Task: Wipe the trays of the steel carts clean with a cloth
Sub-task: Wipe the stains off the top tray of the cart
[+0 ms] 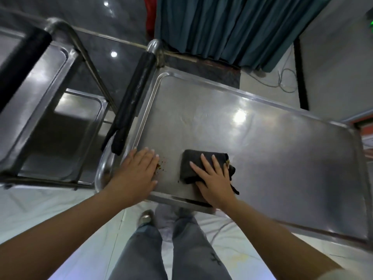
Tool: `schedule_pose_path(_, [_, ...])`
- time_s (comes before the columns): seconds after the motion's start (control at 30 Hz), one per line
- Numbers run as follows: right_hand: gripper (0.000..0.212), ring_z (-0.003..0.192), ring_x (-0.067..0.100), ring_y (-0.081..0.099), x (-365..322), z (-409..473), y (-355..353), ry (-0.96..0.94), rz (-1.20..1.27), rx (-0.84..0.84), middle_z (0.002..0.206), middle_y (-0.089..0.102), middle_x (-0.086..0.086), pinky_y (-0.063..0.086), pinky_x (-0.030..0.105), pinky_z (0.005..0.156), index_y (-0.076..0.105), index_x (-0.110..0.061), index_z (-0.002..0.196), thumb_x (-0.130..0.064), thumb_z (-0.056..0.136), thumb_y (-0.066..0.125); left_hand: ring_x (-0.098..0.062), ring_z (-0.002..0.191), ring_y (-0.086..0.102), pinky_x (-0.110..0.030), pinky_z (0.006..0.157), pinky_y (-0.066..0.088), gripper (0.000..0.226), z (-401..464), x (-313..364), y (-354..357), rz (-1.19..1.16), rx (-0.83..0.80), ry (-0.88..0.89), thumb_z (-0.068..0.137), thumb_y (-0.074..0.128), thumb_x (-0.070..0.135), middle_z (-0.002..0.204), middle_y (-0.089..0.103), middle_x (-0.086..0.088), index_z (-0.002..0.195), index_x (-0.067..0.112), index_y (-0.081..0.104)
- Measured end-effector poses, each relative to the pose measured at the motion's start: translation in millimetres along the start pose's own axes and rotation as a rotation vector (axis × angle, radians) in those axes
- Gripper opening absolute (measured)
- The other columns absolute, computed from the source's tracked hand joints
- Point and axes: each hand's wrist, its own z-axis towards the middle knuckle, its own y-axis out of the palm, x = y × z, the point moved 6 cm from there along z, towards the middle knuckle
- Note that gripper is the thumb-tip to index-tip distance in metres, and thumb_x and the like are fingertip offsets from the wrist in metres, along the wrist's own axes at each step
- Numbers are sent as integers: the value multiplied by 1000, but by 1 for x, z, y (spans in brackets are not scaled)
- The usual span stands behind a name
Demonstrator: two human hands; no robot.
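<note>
A steel cart's top tray (262, 150) fills the middle and right of the view. A folded dark cloth (191, 164) lies on the tray near its front edge. My right hand (214, 178) presses flat on the cloth, fingers spread. My left hand (137, 172) rests flat on the tray's front left corner, holding nothing. Brown crumbs and a smear (159, 165) sit on the steel between my two hands. A second steel cart (36, 98) with its own trays stands to the left.
Each cart has a black padded handle, one on the near cart (135, 98) and one on the left cart (22, 63). A teal curtain (232, 27) hangs behind. Cables (282, 81) lie on the floor at the back right. My legs (171, 249) stand below the tray's front edge.
</note>
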Motion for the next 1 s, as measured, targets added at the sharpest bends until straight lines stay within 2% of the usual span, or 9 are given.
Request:
schedule_pose_path(0.1, [54, 147, 28, -10, -19, 42, -14, 166, 111, 38, 162, -2, -5, -15, 53, 113, 14, -49, 148, -44, 99, 35, -33, 141, 31, -53, 116, 12, 70, -6, 0, -32, 123, 49, 172, 92, 49, 47, 149, 39, -18, 147, 8, 33])
schedule_pose_path(0.17, [52, 148, 29, -9, -33, 63, -20, 260, 184, 50, 162, 0, -4, -13, 55, 113, 17, -47, 148, -43, 99, 35, -36, 120, 56, -56, 108, 31, 53, -8, -6, -53, 206, 158, 279, 80, 67, 39, 120, 65, -18, 123, 8, 64])
schedule_pose_path(0.2, [52, 147, 29, -9, -40, 69, -21, 279, 199, 52, 162, 0, -4, -13, 55, 113, 18, -47, 148, -43, 100, 36, -36, 115, 60, -57, 108, 32, 44, -9, -13, -60, 237, 185, 303, 81, 63, 37, 113, 68, -17, 115, 9, 68])
schedule_pose_path(0.33, [54, 147, 29, -11, -57, 48, -8, 121, 111, 57, 162, 0, -4, -15, 53, 113, 16, -47, 149, -41, 99, 37, -32, 123, 53, -59, 116, 16, 53, -7, -38, -68, 244, 97, 282, 89, 34, 47, 119, 66, -12, 113, 13, 68])
schedule_pose_path(0.43, [58, 148, 32, -7, -65, 18, 11, -108, -33, 44, 162, 5, -3, -10, 58, 114, 16, -46, 149, -41, 97, 40, -29, 119, 57, -57, 116, 19, 47, -7, -38, -69, 123, 157, 271, 89, 38, 43, 113, 68, -9, 107, 15, 71])
schedule_pose_path(0.57, [58, 148, 31, -3, -57, 31, 5, -228, -70, 8, 161, 6, -6, -10, 56, 113, 19, -47, 148, -39, 95, 42, -22, 113, 60, -51, 117, 19, 39, -7, -43, -71, -46, 266, 241, 87, 43, 39, 110, 71, -3, 102, 20, 73])
schedule_pose_path(0.7, [55, 148, 26, -10, -54, 95, -19, -110, -11, -34, 161, -2, -10, -11, 55, 115, 12, -52, 147, -45, 98, 38, -16, 108, 61, -44, 120, 15, 35, -7, -45, -73, -156, 356, 244, 89, 48, 45, 107, 71, 3, 101, 23, 73])
schedule_pose_path(0.87, [50, 148, 23, -5, -56, 186, -59, 23, 193, -1, 161, 9, -11, -13, 54, 114, 27, -48, 145, -40, 98, 43, -14, 99, 64, -42, 117, 23, 31, -6, -52, -71, -338, 483, 224, 89, 54, 45, 103, 73, 3, 97, 25, 75])
schedule_pose_path(1.0, [49, 149, 24, -3, -54, 238, -73, 41, 205, 8, 161, 9, -10, -10, 56, 115, 27, -49, 145, -42, 98, 41, -15, 94, 66, -43, 115, 28, 25, -5, -52, -72, -386, 540, 230, 87, 57, 37, 99, 74, 1, 91, 22, 77])
